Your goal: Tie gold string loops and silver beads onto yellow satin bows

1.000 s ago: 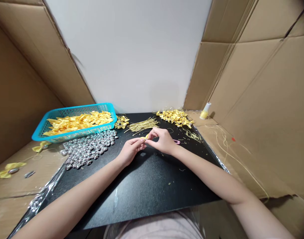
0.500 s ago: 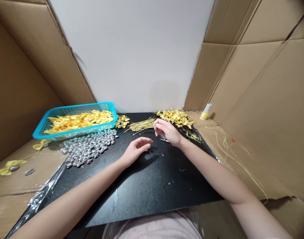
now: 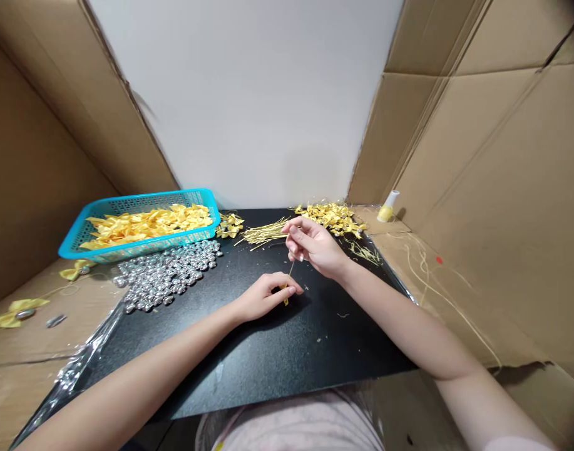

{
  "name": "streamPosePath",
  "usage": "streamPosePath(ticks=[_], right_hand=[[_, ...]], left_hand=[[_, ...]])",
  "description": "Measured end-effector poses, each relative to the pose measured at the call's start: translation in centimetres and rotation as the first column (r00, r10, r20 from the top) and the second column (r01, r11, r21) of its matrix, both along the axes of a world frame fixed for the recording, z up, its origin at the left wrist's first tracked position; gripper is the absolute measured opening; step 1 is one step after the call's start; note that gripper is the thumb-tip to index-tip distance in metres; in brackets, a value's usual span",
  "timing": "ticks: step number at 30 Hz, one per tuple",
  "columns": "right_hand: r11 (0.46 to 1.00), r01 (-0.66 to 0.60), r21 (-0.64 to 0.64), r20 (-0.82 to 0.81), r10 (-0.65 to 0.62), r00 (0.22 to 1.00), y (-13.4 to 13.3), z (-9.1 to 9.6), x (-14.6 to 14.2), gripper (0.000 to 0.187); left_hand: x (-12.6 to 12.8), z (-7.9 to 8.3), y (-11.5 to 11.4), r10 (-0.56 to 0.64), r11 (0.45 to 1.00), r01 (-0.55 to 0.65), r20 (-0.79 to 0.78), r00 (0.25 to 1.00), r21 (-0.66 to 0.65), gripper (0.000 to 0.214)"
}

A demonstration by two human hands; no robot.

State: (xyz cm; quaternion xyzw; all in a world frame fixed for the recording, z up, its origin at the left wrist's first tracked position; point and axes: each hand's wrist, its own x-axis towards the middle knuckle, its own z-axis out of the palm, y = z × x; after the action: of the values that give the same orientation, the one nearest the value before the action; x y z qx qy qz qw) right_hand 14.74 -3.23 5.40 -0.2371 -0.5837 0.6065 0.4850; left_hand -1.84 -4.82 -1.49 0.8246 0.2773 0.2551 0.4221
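The left hand (image 3: 268, 297), lately open, now pinched a yellow piece (image 3: 286, 301), so work on it seemed under way; at its one o'clock, the right hand (image 3: 316, 248) curled, grip unclear.

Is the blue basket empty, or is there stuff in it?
It's not empty: yellow ribbon bows lie heaped inside the blue basket, along most of its length.
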Motion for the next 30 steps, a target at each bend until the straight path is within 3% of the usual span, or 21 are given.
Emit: streamPosePath(ticks=[9, 13, 18, 20, 25, 30], right_hand=[[0.994, 0.064, -0.084, -0.075, -0.070, 0.995, 1.4, 0.3, 1.0, 0.017], [0.967, 0.124, -0.221, -0.040, -0.136, 0.990, 3.0, -0.9, 1.6, 0.010], [0.903, 0.240, -0.357, 0.090, -0.223, 0.971, 4.3, -2.8, 1.8, 0.008], [0.890, 0.293, -0.350, 0.191, -0.238, 0.952, 4.5, -3.6, 1.7, 0.012], [0.905, 0.295, -0.306, 0.343, -0.184, 0.921, 4.3, -5.9, 1.1, 0.014], [0.922, 0.317, -0.222, 0.419, -0.203, 0.885, 4.1, -7.5, 0.5, 0.009]], left_hand=[[-0.3, 0.0, -0.4, 0.100, 0.988, -0.099, 0.006, 0.995, -0.115, 0.031], [-0.2, 0.2, -0.7, 0.059, 0.978, -0.040, 0.088, 0.994, -0.204, 0.027], [0.5, 0.2, -1.3, 0.108, 0.994, -0.108, -0.054, 0.993, 0.012, 0.025], [0.6, 0.1, -1.5, 0.128, 0.992, -0.128, -0.097, 0.987, 0.007, 0.026], [0.8, 0.4, -2.1, 0.151, 0.946, -0.212, -0.245, 0.958, -0.245, 0.036], [0.9, 0.7, -2.5, 0.180, 0.953, -0.231, -0.244, 0.953, -0.198, 0.026]])
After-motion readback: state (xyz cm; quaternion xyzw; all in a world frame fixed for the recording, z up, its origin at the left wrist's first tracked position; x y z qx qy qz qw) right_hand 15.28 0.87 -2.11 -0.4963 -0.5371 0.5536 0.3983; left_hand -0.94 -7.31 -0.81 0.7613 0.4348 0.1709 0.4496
